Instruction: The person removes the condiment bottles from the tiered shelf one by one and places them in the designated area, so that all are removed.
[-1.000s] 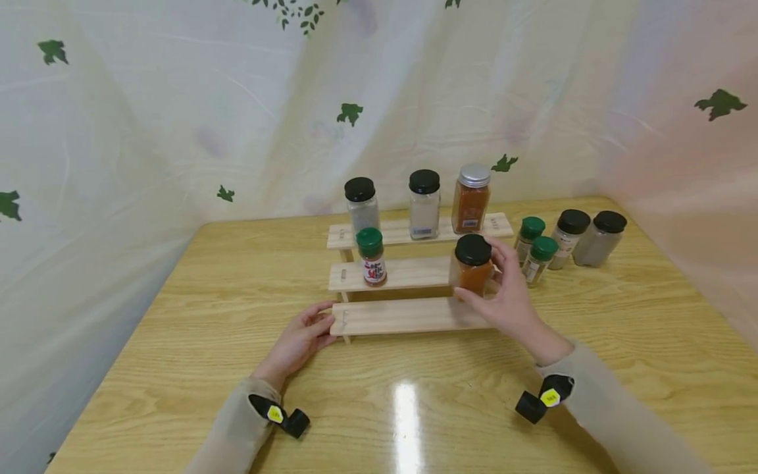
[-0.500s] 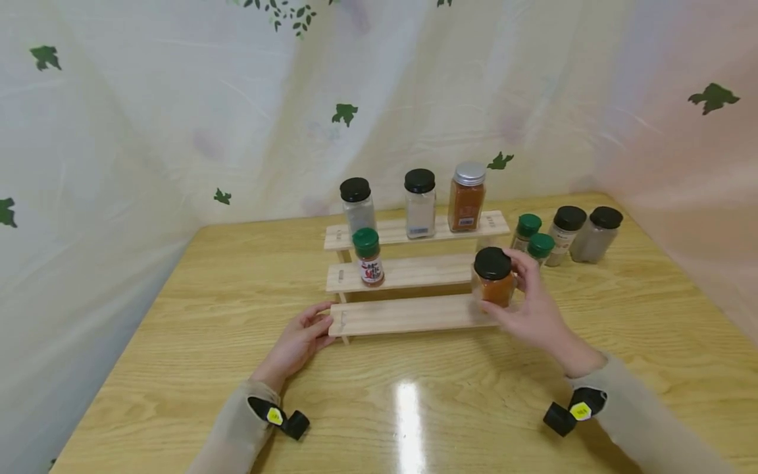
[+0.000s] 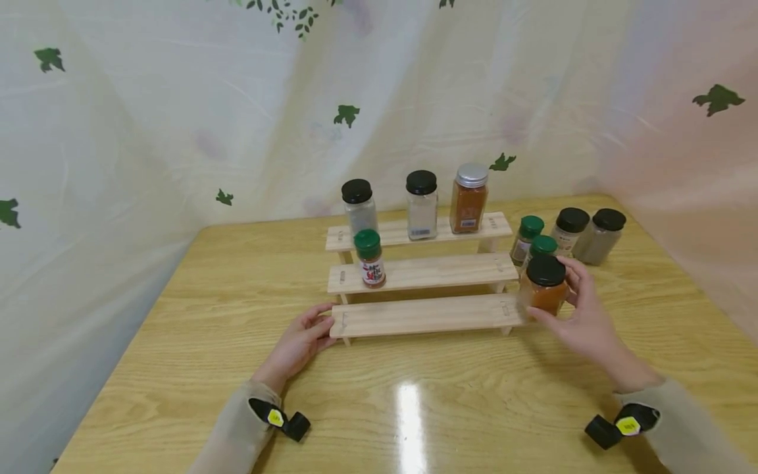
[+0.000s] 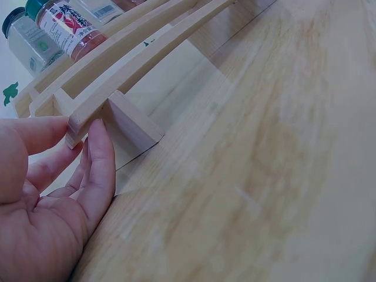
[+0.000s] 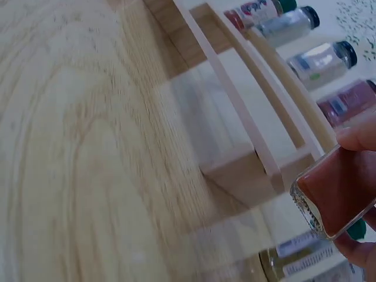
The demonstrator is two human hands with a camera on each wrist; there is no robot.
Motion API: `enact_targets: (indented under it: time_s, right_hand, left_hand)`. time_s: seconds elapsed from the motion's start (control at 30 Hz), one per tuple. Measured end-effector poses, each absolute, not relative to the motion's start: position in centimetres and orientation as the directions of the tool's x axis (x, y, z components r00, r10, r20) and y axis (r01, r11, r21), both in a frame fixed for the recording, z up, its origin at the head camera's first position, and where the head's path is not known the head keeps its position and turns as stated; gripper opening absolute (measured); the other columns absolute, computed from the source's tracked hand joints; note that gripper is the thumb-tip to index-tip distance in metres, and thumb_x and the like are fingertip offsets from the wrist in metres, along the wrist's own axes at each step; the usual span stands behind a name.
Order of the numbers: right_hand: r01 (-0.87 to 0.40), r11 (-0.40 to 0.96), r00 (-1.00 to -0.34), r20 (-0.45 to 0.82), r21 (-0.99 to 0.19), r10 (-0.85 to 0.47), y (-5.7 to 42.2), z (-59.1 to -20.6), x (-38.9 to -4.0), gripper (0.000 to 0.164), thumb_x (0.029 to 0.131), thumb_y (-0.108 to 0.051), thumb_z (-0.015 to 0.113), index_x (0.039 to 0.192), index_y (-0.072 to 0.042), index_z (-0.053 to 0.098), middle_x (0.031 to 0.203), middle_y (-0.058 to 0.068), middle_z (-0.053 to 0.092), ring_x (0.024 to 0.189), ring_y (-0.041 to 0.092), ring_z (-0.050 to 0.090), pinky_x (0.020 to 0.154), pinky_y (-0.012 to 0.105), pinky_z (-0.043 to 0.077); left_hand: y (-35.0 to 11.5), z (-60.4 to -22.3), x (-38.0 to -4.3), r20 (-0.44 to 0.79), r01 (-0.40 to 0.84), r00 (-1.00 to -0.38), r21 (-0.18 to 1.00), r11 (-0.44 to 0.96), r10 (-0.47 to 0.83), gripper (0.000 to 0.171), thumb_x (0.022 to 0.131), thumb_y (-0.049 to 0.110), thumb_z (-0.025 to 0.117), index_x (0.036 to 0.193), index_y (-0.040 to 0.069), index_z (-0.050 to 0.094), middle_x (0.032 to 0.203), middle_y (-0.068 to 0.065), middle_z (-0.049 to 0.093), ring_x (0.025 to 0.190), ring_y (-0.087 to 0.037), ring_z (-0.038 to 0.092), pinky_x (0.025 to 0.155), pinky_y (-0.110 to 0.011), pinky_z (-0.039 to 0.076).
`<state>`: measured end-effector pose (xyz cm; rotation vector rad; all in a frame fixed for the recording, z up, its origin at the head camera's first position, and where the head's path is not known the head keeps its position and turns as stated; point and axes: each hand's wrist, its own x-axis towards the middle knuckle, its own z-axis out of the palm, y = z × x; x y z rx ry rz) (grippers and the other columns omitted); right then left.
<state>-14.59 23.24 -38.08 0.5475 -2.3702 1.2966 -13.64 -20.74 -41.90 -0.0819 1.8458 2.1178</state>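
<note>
My right hand (image 3: 598, 332) grips a square spice jar (image 3: 546, 296) with a black lid and orange-brown powder. It is just off the right end of the three-tier wooden spice rack (image 3: 423, 315). In the right wrist view the jar's glass base (image 5: 306, 210) tilts toward the camera, beside the shelf ends. My left hand (image 3: 299, 339) pinches the left end of the lowest shelf; the left wrist view shows fingertips above and below that shelf's corner (image 4: 82, 120). A green-capped spice bottle (image 3: 372, 266) stands at the left of the middle tier.
On the top tier are two black-lidded jars (image 3: 422, 210) and a silver-lidded jar (image 3: 469, 204) of reddish powder. Right of the rack, green-capped bottles (image 3: 527, 238) and black-lidded jars (image 3: 599, 240) stand close together on the wooden table (image 3: 379, 408). A leaf-patterned cloth (image 3: 266, 118) hangs behind.
My right hand has carried the orange-brown jar from in front of the middle tier rightward, past the rack's right end. My left hand has stayed on the lowest shelf.
</note>
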Motion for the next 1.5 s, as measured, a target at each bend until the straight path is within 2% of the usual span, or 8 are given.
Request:
enact_targets:
  time_s: [0.2,0.6,0.77,0.97,1.17,1.27,1.4,1.5]
  right_hand:
    - [-0.501,0.508,-0.847,0.518,-0.7,-0.121,25.4,-38.7,-15.1,0.099,0.063,0.022,0.073,0.143,-0.002,0.018,0.121,-0.034,0.039,0.108,-0.017,0.04,0.084,-0.002,0.032]
    - [-0.376,0.547,-0.908,0.414,-0.747,-0.059,28.1,-40.1,-16.8,0.095,0.073,0.012,0.073,0.145,-0.01,0.015,0.119,-0.03,0.037,0.098,-0.019,0.039,0.076,0.001,0.036]
    - [-0.348,0.547,-0.923,0.381,-0.761,-0.057,28.7,-40.4,-17.6,0.093,0.075,0.012,0.071,0.144,-0.008,0.012,0.12,-0.011,0.041,0.098,-0.02,0.037,0.075,-0.002,0.036]
    - [-0.314,0.554,-0.936,0.35,-0.771,-0.045,29.1,-40.6,-18.4,0.091,0.079,0.008,0.07,0.144,-0.012,0.01,0.118,-0.004,0.044,0.099,-0.018,0.039,0.072,-0.001,0.037]
    - [-0.276,0.604,-0.949,0.313,-0.748,-0.046,29.5,-40.6,-19.0,0.092,0.081,0.002,0.07,0.145,-0.011,0.005,0.126,0.029,0.038,0.111,0.017,0.05,0.072,-0.001,0.035]
    - [-0.272,0.601,-0.949,0.311,-0.752,-0.04,29.7,-40.8,-19.4,0.092,0.081,0.003,0.07,0.144,-0.009,0.005,0.126,0.028,0.038,0.102,-0.004,0.044,0.072,-0.001,0.035]
    - [-0.263,0.598,-0.952,0.304,-0.757,-0.033,29.8,-41.0,-19.9,0.092,0.082,0.003,0.069,0.144,-0.011,0.003,0.128,0.028,0.038,0.105,-0.006,0.044,0.089,0.022,0.049]
    - [-0.254,0.596,-0.954,0.299,-0.762,-0.025,29.6,-40.9,-20.2,0.093,0.082,0.004,0.068,0.145,-0.012,0.002,0.129,0.031,0.037,0.116,0.025,0.049,0.093,0.055,0.045]
  left_hand:
    - [-20.7,-42.0,-13.5,-0.257,-0.282,-0.945,0.953,-0.11,0.2,0.049,0.1,0.007,0.042,0.144,-0.006,0.023,0.102,0.003,0.054,0.087,-0.005,0.061,0.076,-0.018,0.052]
    - [-20.7,-41.9,-13.6,-0.253,-0.277,-0.947,0.955,-0.104,0.198,0.049,0.101,0.007,0.041,0.144,-0.007,0.023,0.103,0.002,0.055,0.089,-0.005,0.061,0.077,-0.018,0.052]
    - [-20.6,-41.9,-13.6,-0.253,-0.277,-0.947,0.956,-0.101,0.198,0.049,0.1,0.007,0.042,0.144,-0.006,0.024,0.103,0.002,0.055,0.089,-0.005,0.061,0.077,-0.018,0.052]
    - [-20.7,-42.0,-13.6,-0.252,-0.276,-0.947,0.956,-0.102,0.2,0.049,0.1,0.008,0.042,0.144,-0.006,0.024,0.103,0.002,0.055,0.089,-0.005,0.061,0.077,-0.018,0.052]
    - [-20.6,-41.8,-13.7,-0.242,-0.267,-0.947,0.958,-0.1,0.211,0.05,0.101,0.009,0.043,0.144,-0.006,0.023,0.105,0.001,0.055,0.089,-0.005,0.061,0.078,-0.018,0.052]
    - [-20.6,-41.8,-13.7,-0.243,-0.268,-0.947,0.958,-0.101,0.209,0.05,0.101,0.008,0.042,0.144,-0.007,0.023,0.104,0.002,0.055,0.089,-0.005,0.061,0.078,-0.018,0.052]
    - [-20.6,-41.9,-13.6,-0.247,-0.272,-0.947,0.957,-0.104,0.205,0.049,0.101,0.007,0.041,0.144,-0.007,0.023,0.103,0.003,0.055,0.088,-0.005,0.061,0.077,-0.018,0.052]
    - [-20.6,-41.9,-13.6,-0.25,-0.276,-0.946,0.956,-0.105,0.206,0.049,0.101,0.006,0.04,0.144,-0.007,0.022,0.104,0.003,0.054,0.088,-0.005,0.061,0.077,-0.018,0.052]
